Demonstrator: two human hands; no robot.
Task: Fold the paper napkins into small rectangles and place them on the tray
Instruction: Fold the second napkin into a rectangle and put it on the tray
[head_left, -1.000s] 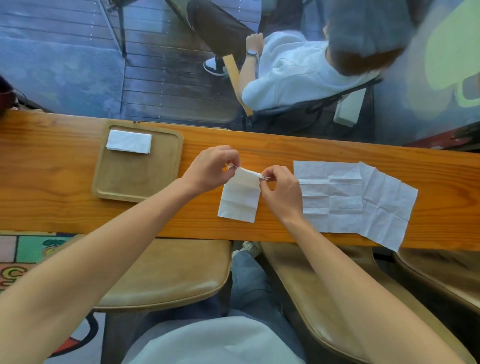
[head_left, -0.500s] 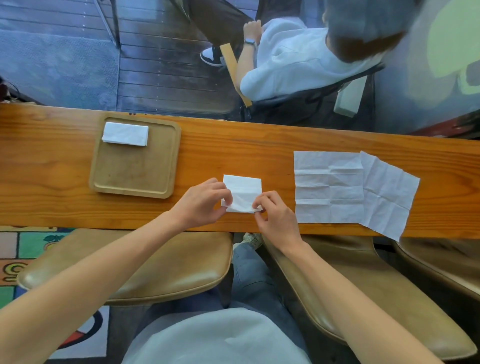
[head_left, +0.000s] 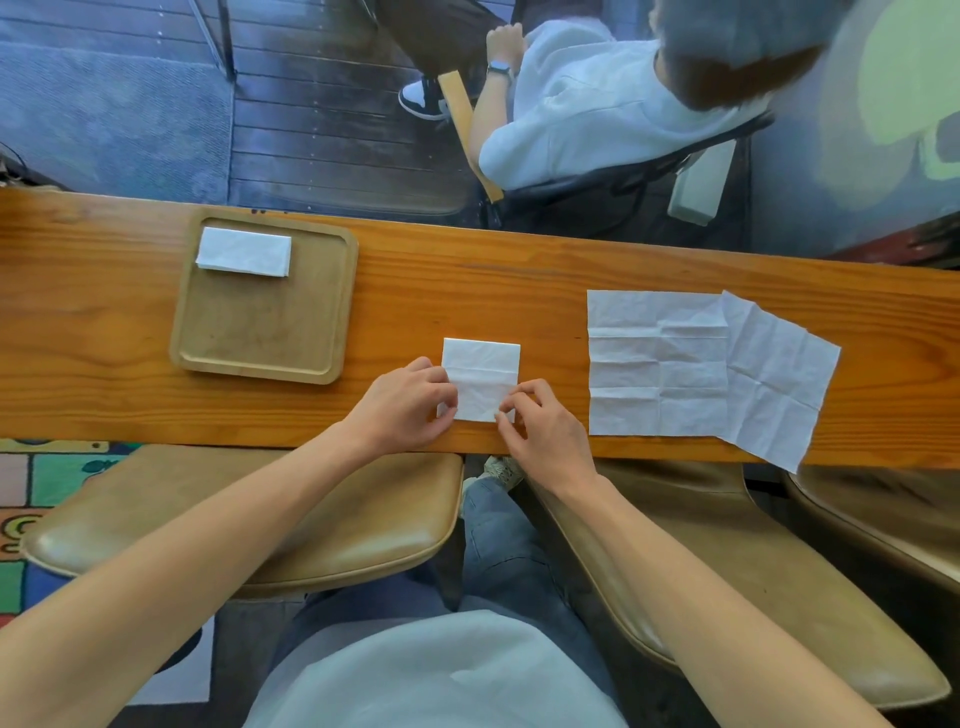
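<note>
- The near corners of the half-folded napkin (head_left: 480, 378) are being pinched: the left corner by the left hand (head_left: 402, 404), the right corner by the right hand (head_left: 540, 428), fingers curled onto the paper at the near edge of the table (head_left: 519, 291)
- The napkin is being held flat on the wood between the two hands; it is stretching away from the grip toward the far side, its long axis running near to far, with a crease lying crosswise part way up
- The next fold is being judged as near edge carried over to far edge, so both hands are equally placed for it
- The tray (head_left: 343, 312) is lying well to the left and farther back, nearer the left hand; one folded napkin (head_left: 244, 252) is resting in its far corner
- Two open napkins (head_left: 660, 364) are lying overlapped to the right, nearer the right hand
- Compared with half a second ago, the napkin is lying longer and flatter, with more of it showing beyond the fingers; a second ago it was being held up off the table
</note>
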